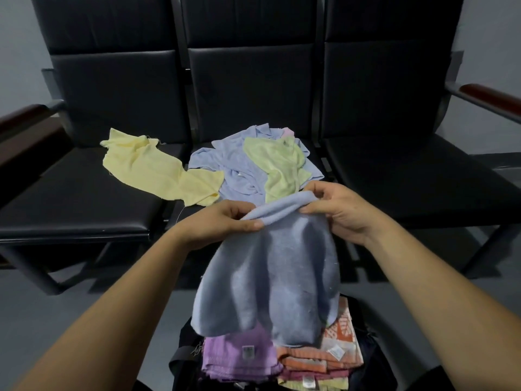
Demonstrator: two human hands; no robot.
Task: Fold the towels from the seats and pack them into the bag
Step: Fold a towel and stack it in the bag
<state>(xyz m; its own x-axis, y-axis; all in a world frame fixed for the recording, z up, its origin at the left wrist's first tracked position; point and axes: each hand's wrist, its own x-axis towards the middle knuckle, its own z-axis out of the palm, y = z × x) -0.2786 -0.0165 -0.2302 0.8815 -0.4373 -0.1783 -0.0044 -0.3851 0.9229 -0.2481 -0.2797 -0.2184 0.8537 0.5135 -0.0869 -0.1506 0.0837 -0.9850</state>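
A row of three black padded seats with wooden armrests fills the frame, standing against a pale wall on a grey floor. In front of it a person holds up a pale blue towel, which hangs in loose folds from its top edge down over an open black bag at the bottom of the view. On the middle seat lies a crumpled blue towel with a light green towel draped on top of it; a yellow towel sprawls beside them, reaching from the left seat across the gap onto the middle one. Inside the bag sit folded towels: a purple one on the left and an orange striped one on the right (more layers show beneath, their colours hard to sort). The left hand pinches the held towel's upper edge between thumb and fingers, and the right hand grips the same edge a little higher, fingers curled over the cloth.
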